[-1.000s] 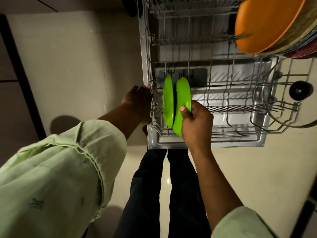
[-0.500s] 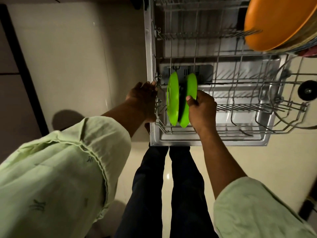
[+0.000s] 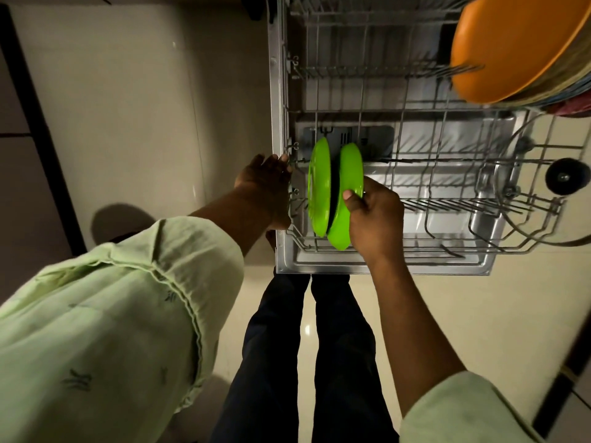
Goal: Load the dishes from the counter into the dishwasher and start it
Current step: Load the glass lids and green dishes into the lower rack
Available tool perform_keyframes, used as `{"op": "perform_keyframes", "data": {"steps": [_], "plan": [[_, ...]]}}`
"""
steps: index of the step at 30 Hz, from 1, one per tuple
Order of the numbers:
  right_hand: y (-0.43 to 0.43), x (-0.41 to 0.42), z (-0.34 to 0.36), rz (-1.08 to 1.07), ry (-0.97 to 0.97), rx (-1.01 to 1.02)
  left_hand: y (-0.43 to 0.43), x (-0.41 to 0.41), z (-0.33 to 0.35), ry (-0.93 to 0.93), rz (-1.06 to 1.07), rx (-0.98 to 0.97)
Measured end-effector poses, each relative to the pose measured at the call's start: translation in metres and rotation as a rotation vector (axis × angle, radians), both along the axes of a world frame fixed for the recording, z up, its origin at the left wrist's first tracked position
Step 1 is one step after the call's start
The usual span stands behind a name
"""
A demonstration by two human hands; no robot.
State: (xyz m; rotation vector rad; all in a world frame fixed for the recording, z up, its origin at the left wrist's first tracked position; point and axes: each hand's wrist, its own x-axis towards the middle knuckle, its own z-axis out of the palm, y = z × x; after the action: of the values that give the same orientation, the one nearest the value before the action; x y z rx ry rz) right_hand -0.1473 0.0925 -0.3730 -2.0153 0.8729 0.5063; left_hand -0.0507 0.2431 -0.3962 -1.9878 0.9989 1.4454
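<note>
Nearest the camera, the person is leaning over the open dishwasher. The two hands are apart, one on each side of a pair of green plates.

The right hand (image 3: 374, 219) is pinching the held green plate (image 3: 350, 174) by its near rim, thumb on the face toward the person and the other fingers hidden behind. It is holding the plate on edge, probably so that it slips between the prongs and water can reach both faces. The plate's lower edge is sitting down among the wires of the rack (image 3: 447, 247), so it looks almost seated.

Just left of that hand, the other green plate (image 3: 319, 183) is standing upright in the rack with nothing holding it. The two plates are close together, with a dark gap between them.

Left of both plates, the left hand (image 3: 265, 190) is reaching to the rack's side. Its fingertips are touching the edge wire, most likely to steady the rack. Whether they are curling round the wire cannot be told.

Apart from the two plates, the rack is showing only bare wire to the right of the right hand. Under it the metal door (image 3: 383, 266) is lying open.

Farther off, beyond and to the right of the right hand, an orange plate (image 3: 511, 43) is topping a stack of dishes. What is bearing the stack is out of view. By the look of it, loading is at an early stage.
</note>
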Motion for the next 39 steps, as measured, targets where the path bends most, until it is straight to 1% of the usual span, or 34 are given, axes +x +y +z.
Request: {"op": "perform_keyframes", "data": {"steps": [9, 16, 19, 24, 33, 36, 39], "plan": [[0.009, -0.003, 0.018, 0.009, -0.032, 0.030, 0.000, 0.000, -0.002, -0.003, 0.014, 0.009], [0.003, 0.006, 0.022, 0.049, -0.038, -0.014, -0.001, -0.001, -0.001, 0.000, 0.026, 0.004], [0.001, 0.010, 0.026, 0.027, -0.066, -0.018, 0.000, -0.001, -0.001, 0.006, 0.029, 0.007], [0.002, 0.016, 0.020, 0.074, -0.009, -0.044, -0.002, -0.001, -0.002, 0.006, 0.033, 0.011], [-0.005, 0.018, 0.025, 0.101, -0.041, -0.089, 0.000, 0.000, -0.001, 0.014, 0.043, 0.003], [-0.007, 0.018, 0.019, 0.072, -0.066, -0.064, 0.000, -0.001, -0.002, 0.009, 0.054, -0.004], [-0.006, 0.018, 0.010, 0.069, -0.033, -0.041, 0.001, -0.001, -0.003, -0.001, 0.053, -0.012]]}}
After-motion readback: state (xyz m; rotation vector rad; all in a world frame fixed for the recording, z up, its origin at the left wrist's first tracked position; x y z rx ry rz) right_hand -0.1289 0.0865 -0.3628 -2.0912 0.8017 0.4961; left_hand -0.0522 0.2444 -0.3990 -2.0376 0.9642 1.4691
